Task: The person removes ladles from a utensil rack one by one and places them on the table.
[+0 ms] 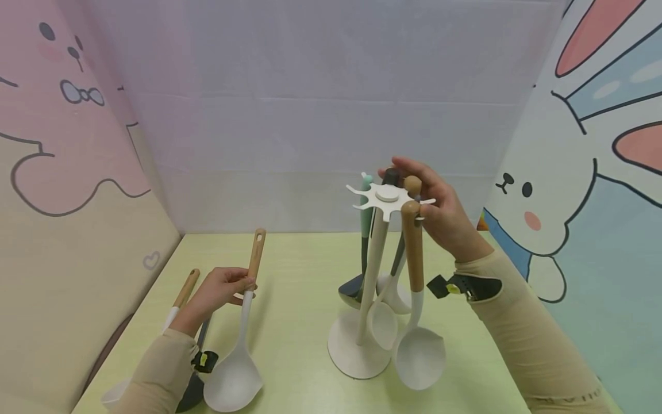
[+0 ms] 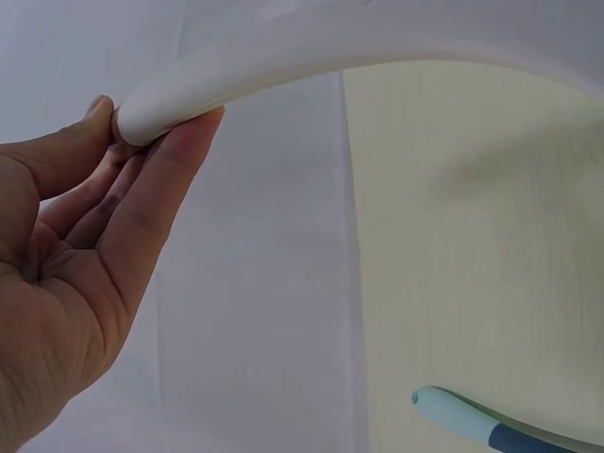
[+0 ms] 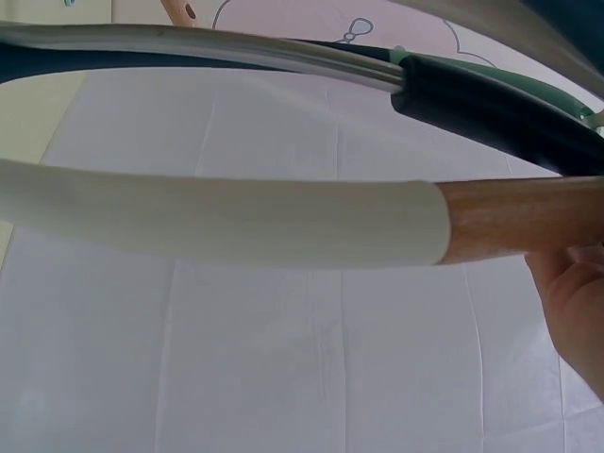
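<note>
A white utensil stand (image 1: 357, 356) with a star-shaped top (image 1: 389, 196) stands mid-table; several utensils hang from it. My right hand (image 1: 431, 207) grips the top of a wooden-handled white ladle (image 1: 414, 259) at one arm of the star, and the ladle's bowl hangs beside the base. In the right wrist view the same ladle's handle (image 3: 236, 222) crosses the frame, with my fingers (image 3: 576, 302) on its wooden end. My left hand (image 1: 227, 287) holds a second white ladle (image 1: 235, 374) by its shaft, bowl resting on the table. The left wrist view shows my fingertips (image 2: 179, 142) pinching that ladle's white shaft (image 2: 283, 57).
Near the table's left front edge lie a wooden-handled white utensil (image 1: 183, 293) and a dark utensil (image 1: 193, 391). A teal-tipped handle (image 2: 453, 415) shows in the left wrist view. Cartoon-printed walls close in on the left, back and right of the pale green table (image 1: 295, 270).
</note>
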